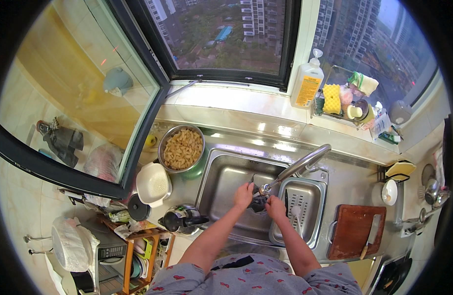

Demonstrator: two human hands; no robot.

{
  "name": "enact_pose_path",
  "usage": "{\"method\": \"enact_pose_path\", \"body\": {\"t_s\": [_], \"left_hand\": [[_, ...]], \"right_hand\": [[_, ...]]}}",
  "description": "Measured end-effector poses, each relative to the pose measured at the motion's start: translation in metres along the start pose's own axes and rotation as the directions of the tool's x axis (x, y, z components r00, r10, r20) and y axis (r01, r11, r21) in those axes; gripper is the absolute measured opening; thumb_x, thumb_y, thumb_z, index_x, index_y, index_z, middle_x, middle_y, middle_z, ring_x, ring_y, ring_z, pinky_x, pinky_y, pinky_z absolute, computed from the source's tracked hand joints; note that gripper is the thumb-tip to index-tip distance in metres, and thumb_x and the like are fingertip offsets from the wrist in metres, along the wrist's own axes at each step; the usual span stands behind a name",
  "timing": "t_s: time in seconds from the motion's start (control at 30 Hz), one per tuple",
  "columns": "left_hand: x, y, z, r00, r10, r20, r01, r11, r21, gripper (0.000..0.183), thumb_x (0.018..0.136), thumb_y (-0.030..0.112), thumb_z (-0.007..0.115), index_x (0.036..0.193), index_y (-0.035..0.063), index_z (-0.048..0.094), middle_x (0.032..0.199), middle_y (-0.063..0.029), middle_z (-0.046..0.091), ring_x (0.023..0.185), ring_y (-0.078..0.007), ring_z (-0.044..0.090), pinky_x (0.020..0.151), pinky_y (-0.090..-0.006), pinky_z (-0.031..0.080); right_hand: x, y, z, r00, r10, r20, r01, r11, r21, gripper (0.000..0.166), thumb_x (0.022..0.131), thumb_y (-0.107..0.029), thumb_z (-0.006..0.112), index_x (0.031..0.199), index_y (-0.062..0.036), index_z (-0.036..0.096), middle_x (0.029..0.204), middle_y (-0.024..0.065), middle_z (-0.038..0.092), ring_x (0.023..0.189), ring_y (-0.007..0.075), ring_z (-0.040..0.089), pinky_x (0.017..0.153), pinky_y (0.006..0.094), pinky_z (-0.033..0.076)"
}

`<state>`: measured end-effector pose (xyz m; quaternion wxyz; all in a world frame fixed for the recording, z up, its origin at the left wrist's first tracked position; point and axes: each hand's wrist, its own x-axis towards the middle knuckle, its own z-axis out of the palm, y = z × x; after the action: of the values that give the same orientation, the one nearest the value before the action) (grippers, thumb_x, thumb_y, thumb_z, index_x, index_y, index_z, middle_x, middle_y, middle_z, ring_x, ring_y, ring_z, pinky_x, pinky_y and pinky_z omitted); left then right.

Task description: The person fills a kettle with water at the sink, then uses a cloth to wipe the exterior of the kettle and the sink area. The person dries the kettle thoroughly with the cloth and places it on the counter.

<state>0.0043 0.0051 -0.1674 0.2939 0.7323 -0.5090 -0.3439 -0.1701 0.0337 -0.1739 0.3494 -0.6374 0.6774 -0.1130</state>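
Both my hands are over the stainless steel sink (226,184), under the curved metal faucet (303,162). My left hand (243,195) is closed on one side of a dark item (259,204), which looks like wet cloth or thin plastic. On its other side my right hand (275,208) grips it, close to the small perforated basin (303,202). The faucet head hangs between the hands, just above the item. Inside the basin lies a white-handled brush or ladle; its exact kind is unclear. What the fingertips do is partly hidden by the hands.
A metal bowl of cut pieces (183,149), a cream colander (153,184) and a kettle (182,219) stand left of the sink. To the right, a knife (373,230) lies on a wooden cutting board (348,228). A pump bottle (308,84) stands on the sill. An open window frame (143,121) juts in at left.
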Motion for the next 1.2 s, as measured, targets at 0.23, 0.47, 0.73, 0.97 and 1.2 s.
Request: {"method": "enact_pose_path", "body": {"t_s": [0.23, 0.47, 0.73, 0.97, 1.2], "left_hand": [[-0.017, 0.027, -0.011, 0.910, 0.314, 0.271, -0.394, 0.858, 0.329, 0.030, 0.093, 0.038, 0.053, 0.088, 0.0116, 0.067, 0.083, -0.0144, 0.069, 0.082, -0.0352, 0.065, 0.083, -0.0455, 0.044], [-0.006, 0.025, -0.013, 0.961, 0.222, 0.167, -0.256, 0.940, 0.226, 0.032, 0.089, 0.042, 0.058, 0.091, 0.0113, 0.067, 0.085, -0.0116, 0.068, 0.086, -0.0320, 0.063, 0.094, -0.0484, 0.036], [0.006, -0.035, 0.049, 0.645, -0.454, 0.615, 0.754, 0.247, -0.608, 0.073, 0.089, 0.071, 0.043, 0.124, 0.0078, 0.059, 0.120, -0.0124, 0.065, 0.108, -0.0277, 0.062, 0.096, -0.0480, 0.047], [-0.007, -0.047, 0.071, 0.806, -0.286, 0.519, 0.563, 0.098, -0.821, 0.055, 0.097, 0.054, 0.046, 0.122, 0.0054, 0.057, 0.108, -0.0145, 0.067, 0.097, -0.0293, 0.065, 0.084, -0.0484, 0.053], [-0.016, -0.004, 0.062, 0.824, -0.480, 0.301, 0.511, 0.400, -0.760, 0.048, 0.097, 0.039, 0.049, 0.119, -0.0028, 0.058, 0.100, -0.0146, 0.065, 0.089, -0.0260, 0.062, 0.075, -0.0430, 0.051]], "right_hand": [[0.000, -0.028, -0.027, 0.838, -0.498, -0.225, 0.533, 0.835, 0.137, 0.046, 0.076, -0.012, 0.075, 0.119, -0.0075, 0.058, 0.104, 0.0166, 0.064, 0.102, 0.0349, 0.062, 0.091, 0.0417, 0.049], [0.028, 0.000, -0.020, 0.917, -0.353, 0.184, 0.292, 0.911, 0.292, 0.040, 0.080, -0.015, 0.073, 0.118, -0.0070, 0.061, 0.110, 0.0149, 0.066, 0.100, 0.0285, 0.063, 0.087, 0.0389, 0.049], [0.017, -0.056, 0.023, 0.970, 0.211, 0.123, -0.193, 0.351, 0.916, 0.023, 0.090, -0.010, 0.062, 0.112, -0.0028, 0.061, 0.101, 0.0091, 0.066, 0.091, 0.0194, 0.062, 0.080, 0.0344, 0.048], [-0.025, -0.071, 0.024, 0.997, 0.071, -0.023, -0.033, 0.694, 0.719, 0.032, 0.087, -0.027, 0.070, 0.102, 0.0006, 0.065, 0.096, 0.0075, 0.067, 0.087, 0.0181, 0.061, 0.079, 0.0325, 0.048], [0.030, -0.028, 0.019, 0.967, -0.050, -0.249, 0.074, 0.993, 0.088, 0.036, 0.090, -0.044, 0.058, 0.090, -0.0092, 0.070, 0.070, 0.0222, 0.064, 0.069, 0.0443, 0.063, 0.060, 0.0516, 0.048]]}}
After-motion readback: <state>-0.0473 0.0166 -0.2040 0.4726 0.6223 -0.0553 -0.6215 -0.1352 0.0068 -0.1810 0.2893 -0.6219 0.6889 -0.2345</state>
